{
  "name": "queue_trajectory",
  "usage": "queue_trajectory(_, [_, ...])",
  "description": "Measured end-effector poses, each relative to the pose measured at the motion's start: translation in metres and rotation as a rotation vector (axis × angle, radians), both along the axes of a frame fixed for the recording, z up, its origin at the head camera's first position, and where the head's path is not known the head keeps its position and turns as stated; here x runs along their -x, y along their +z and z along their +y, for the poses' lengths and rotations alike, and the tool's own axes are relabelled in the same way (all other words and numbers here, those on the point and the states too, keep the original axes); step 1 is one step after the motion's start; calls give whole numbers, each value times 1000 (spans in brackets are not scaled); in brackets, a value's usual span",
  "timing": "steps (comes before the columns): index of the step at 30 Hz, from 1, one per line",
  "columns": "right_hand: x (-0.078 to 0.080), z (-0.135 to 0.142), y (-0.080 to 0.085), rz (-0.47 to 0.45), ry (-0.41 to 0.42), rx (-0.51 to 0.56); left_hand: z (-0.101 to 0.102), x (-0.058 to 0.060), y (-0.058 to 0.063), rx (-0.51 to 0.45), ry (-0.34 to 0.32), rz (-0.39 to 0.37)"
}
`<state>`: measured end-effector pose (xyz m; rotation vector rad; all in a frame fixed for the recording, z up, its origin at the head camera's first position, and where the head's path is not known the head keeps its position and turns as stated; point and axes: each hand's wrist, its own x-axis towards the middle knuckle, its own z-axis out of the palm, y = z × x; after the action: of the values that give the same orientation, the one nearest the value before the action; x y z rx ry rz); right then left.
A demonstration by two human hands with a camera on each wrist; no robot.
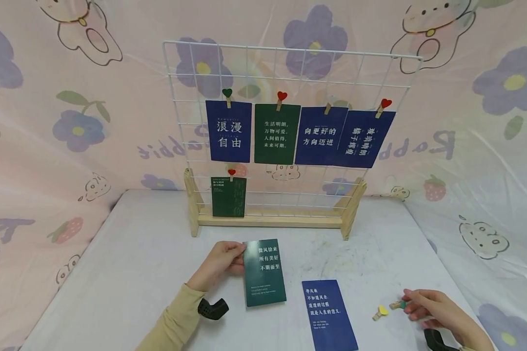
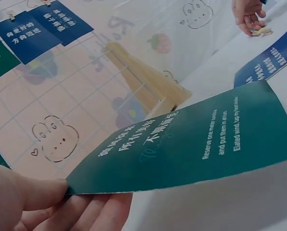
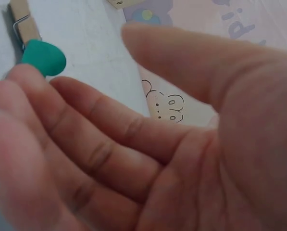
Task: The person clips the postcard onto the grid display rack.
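Note:
My left hand (image 1: pixel 219 263) pinches a dark green card (image 1: pixel 265 282) with white writing by its left edge, thumb on top and fingers beneath. In the left wrist view the card (image 2: pixel 191 139) is tilted and slightly bowed. At the right, my right hand (image 1: pixel 441 309) is beside a small wooden clothespin (image 1: pixel 396 305) with a green heart. The right wrist view shows the thumb well apart from loosely bent fingers (image 3: pixel 100 154). Their tips are close to the green heart (image 3: pixel 44 57); whether they touch it I cannot tell. Another clothespin with a yellow heart (image 1: pixel 381 312) lies just left of it.
A blue card (image 1: pixel 329 317) lies on the white table between my hands. Behind stands a white wire grid (image 1: pixel 290 78) on a wooden base (image 1: pixel 270 222). Several blue and green cards hang from it by heart clothespins, with one green card (image 1: pixel 228 197) lower left.

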<state>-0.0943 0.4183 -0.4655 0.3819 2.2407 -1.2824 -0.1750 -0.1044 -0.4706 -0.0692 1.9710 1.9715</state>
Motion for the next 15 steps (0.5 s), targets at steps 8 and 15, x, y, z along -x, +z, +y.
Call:
queue_trajectory(8, [6,0,-6,30,61,20,-3,5,4,9,27,11])
queue_trajectory(15, [7,-1,-7,53,73,33,-5,4,4,16,22,13])
